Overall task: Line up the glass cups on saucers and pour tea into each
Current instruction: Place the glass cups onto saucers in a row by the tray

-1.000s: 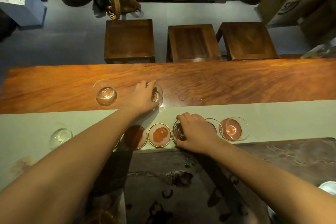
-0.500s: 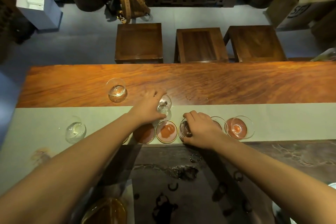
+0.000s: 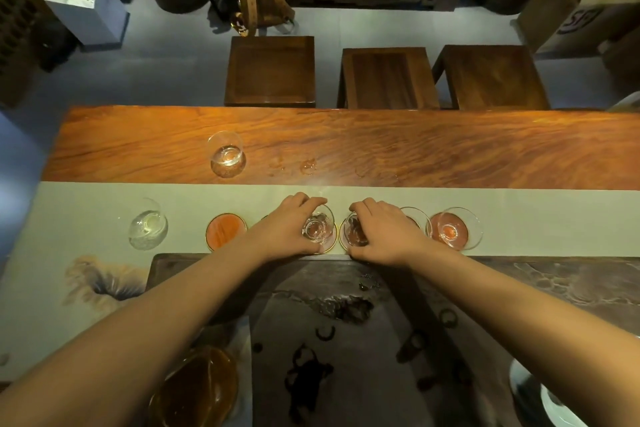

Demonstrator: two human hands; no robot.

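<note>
Cup [image 3: 317, 229] now on saucer [image 3: 331, 242], under left fingers [image 3: 304, 202]

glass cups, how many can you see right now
6. One on the bare wood, one far left on the runner, one in the left hand, one in the right hand, one behind that hand, one rightmost.

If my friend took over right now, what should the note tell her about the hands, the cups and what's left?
Left hand: fingers grip a glass cup on a saucer.
Right hand: fingers grip the next cup on its saucer.
Done: two more cups to the right sit on saucers, the far right one clearly.
Left: one orange saucer is bare, with a second mostly hidden under the left hand. Two loose cups wait, one on the runner, one on the wood.
No tea shows in any cup yet.
</note>
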